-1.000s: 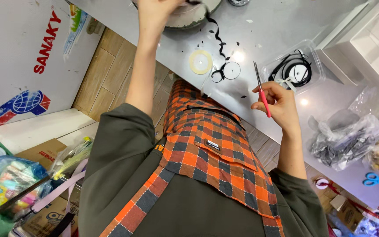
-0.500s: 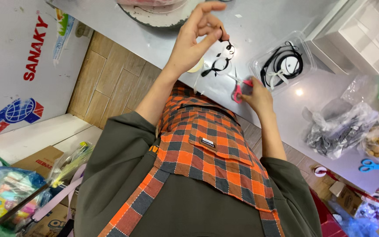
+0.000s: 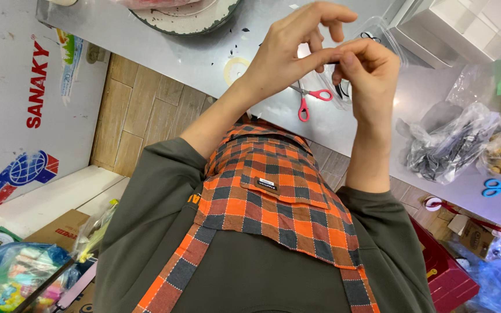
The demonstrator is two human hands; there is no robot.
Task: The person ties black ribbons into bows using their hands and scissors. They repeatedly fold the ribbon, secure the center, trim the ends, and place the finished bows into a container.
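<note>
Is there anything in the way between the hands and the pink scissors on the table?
No, nothing visible. The left hand and right hand meet fingertip to fingertip above the table, and the pink scissors lie flat on it beneath them. The left wrist only hides the blade tips from view.

My view: olive-green long-sleeve top, sleeves (image 3: 163, 191) pushed up to the elbows, forearms bare. Orange, grey and dark-blue checked apron (image 3: 273, 203) over it, with a chest pocket flap carrying a small dark label (image 3: 266, 184) and a matching checked strap (image 3: 175, 272). No gloves, rings or watch on my left hand (image 3: 288, 55) or right hand (image 3: 366, 75).
</note>
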